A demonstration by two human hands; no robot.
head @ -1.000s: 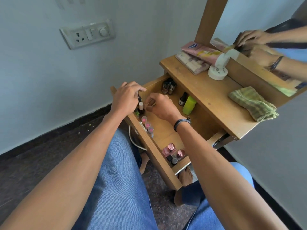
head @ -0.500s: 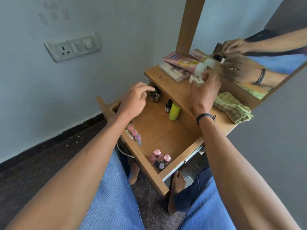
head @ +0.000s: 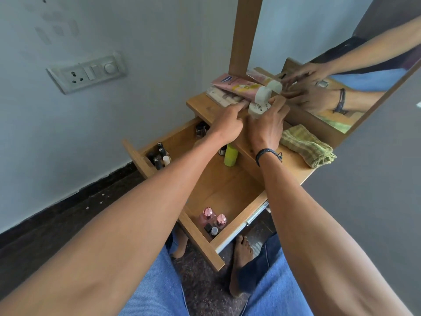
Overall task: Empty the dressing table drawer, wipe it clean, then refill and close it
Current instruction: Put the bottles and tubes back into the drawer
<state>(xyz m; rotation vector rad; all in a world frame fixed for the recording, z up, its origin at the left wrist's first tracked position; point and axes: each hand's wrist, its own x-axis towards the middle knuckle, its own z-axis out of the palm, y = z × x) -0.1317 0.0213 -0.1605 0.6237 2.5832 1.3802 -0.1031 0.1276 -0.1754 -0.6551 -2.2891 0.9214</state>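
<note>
The wooden drawer (head: 227, 190) stands pulled open toward my knees. Inside are dark small bottles (head: 159, 156) in the far left corner, a green bottle (head: 230, 155) at the back, and pink-capped bottles (head: 211, 218) in the near right corner. On the dressing table top (head: 293, 163) lie a pink tube (head: 237, 86) on a flat pale box (head: 222, 96). My right hand (head: 266, 126) wraps around a white round jar (head: 256, 108) next to them. My left hand (head: 227, 124) reaches over the drawer, its fingertips touching the pale box's edge.
A folded green cloth (head: 307, 145) lies on the right of the top. The mirror (head: 341, 87) rises behind it and reflects my hands. A switchboard (head: 87, 73) is on the left wall. My knees and bare feet are under the drawer front.
My left hand has left the drawer's far left corner and moved up to the box on the tabletop. My right hand has closed around the white jar.
</note>
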